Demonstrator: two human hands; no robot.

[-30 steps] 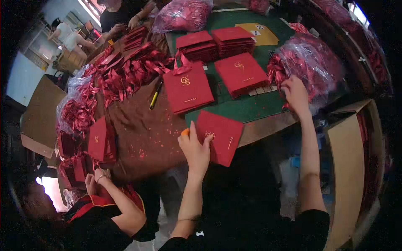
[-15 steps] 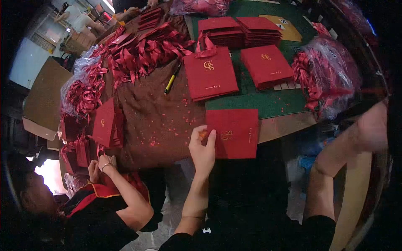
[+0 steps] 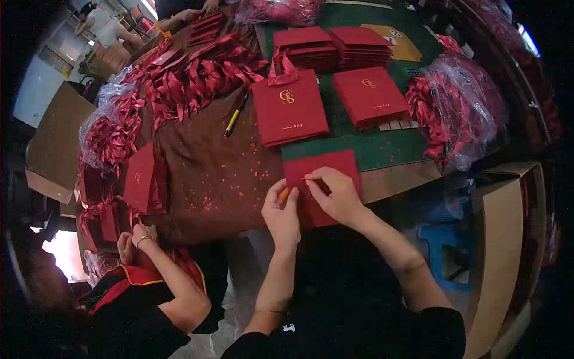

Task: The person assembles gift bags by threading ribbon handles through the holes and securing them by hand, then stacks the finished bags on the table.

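Observation:
A red bag (image 3: pixel 326 164) lies at the table's near edge, partly covered by both hands. My left hand (image 3: pixel 282 212) is closed at its left edge, gripping it, with a small orange thing (image 3: pixel 284 194) between the fingers. Over the bag's front, my right hand (image 3: pixel 336 194) is closed with thumb and forefinger pinched; what they pinch, if anything, is too small to name. Just beyond stands a stack of red bags with a gold logo (image 3: pixel 291 110) and a ribbon on top. Another red stack (image 3: pixel 372 99) lies to its right.
Plastic-wrapped red ribbons (image 3: pixel 460 107) lie at the right. More stacks (image 3: pixel 305 48) and a yellow envelope (image 3: pixel 397 45) are farther back. A yellow pen (image 3: pixel 233 121) and loose ribbons (image 3: pixel 191 84) lie left. A co-worker's hands (image 3: pixel 137 239) work at lower left. A cardboard box (image 3: pixel 499 239) stands right.
My right hand went from the wrapped ribbons out to the far right, then came back over the bag. The bag has turned straighter in my left hand. The camera view has shifted.

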